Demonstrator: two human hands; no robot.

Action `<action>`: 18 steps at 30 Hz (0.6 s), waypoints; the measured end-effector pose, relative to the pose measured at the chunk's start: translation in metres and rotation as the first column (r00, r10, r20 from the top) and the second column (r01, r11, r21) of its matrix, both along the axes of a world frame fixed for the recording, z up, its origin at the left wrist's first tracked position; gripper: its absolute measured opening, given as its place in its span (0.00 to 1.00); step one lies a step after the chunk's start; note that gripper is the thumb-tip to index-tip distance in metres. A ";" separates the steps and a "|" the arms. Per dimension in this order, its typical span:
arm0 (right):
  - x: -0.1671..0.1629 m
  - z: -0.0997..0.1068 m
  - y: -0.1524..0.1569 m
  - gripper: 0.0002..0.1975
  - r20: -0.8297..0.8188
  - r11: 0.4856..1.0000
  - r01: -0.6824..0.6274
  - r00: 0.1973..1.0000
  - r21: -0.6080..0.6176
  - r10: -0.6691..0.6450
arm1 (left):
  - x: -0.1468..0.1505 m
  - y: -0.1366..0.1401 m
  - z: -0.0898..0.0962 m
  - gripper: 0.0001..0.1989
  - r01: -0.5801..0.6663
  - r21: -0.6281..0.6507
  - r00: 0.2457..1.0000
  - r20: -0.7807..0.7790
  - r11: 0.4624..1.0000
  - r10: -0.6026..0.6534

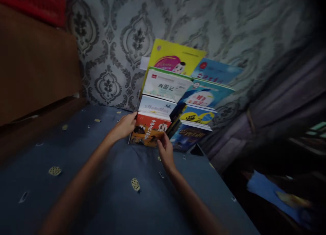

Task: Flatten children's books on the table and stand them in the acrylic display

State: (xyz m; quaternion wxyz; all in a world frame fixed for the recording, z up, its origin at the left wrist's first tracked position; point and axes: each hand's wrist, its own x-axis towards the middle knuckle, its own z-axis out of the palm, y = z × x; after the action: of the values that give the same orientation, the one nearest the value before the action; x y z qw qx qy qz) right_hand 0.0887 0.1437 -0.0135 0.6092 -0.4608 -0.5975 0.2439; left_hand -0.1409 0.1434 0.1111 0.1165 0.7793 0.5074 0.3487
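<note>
A red and orange book (pixel 149 129) stands at the front of the left stack of books. My left hand (pixel 126 126) is closed at its left edge, near the top corner. On its lower right side, my right hand (pixel 166 151) grips with thumb and fingers. Behind it, in rising steps, are a pale blue-white book (pixel 156 106), a white book with a green top edge (pixel 166 85) and a tall yellow book (pixel 178 55). The right stack has a dark blue book (pixel 189 134) in front, then a yellow and blue book (pixel 197 115) and two blue ones behind.
The books stand on a blue cloth (pixel 102 187) with a pineapple print, against a patterned wall (pixel 109 41). A brown box-like piece (pixel 38 65) with a red basket (pixel 38 4) above is at left. A grey curtain (pixel 275 102) hangs at right, beyond the surface's edge.
</note>
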 end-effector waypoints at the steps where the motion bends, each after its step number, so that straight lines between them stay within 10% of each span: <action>1: 0.002 0.000 -0.001 0.30 0.000 1.000 -0.011 1.000 0.001 0.011 | 0.001 -0.002 0.001 0.23 -0.041 0.019 0.999 -0.020 0.999 0.042; 6: 0.020 0.004 -0.018 0.28 0.051 0.999 0.026 0.998 0.040 -0.028 | 0.017 -0.025 0.007 0.24 -0.222 0.304 0.969 -0.033 0.927 0.243; 11: 0.052 0.018 -0.038 0.23 0.224 0.995 0.039 0.973 0.091 -0.059 | 0.055 -0.041 0.001 0.20 -0.020 0.585 0.992 -0.091 0.811 0.089; 18: 0.110 0.051 -0.044 0.19 0.279 0.939 0.153 0.929 0.308 -0.243 | 0.117 -0.041 -0.013 0.22 0.185 0.616 0.959 -0.285 0.766 -0.002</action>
State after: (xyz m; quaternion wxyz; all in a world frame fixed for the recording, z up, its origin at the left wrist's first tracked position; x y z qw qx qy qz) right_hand 0.1982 0.1002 0.0371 0.5878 -0.4608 -0.6647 0.0171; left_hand -0.0238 0.1028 0.0980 -0.2065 0.8366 0.3304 0.3852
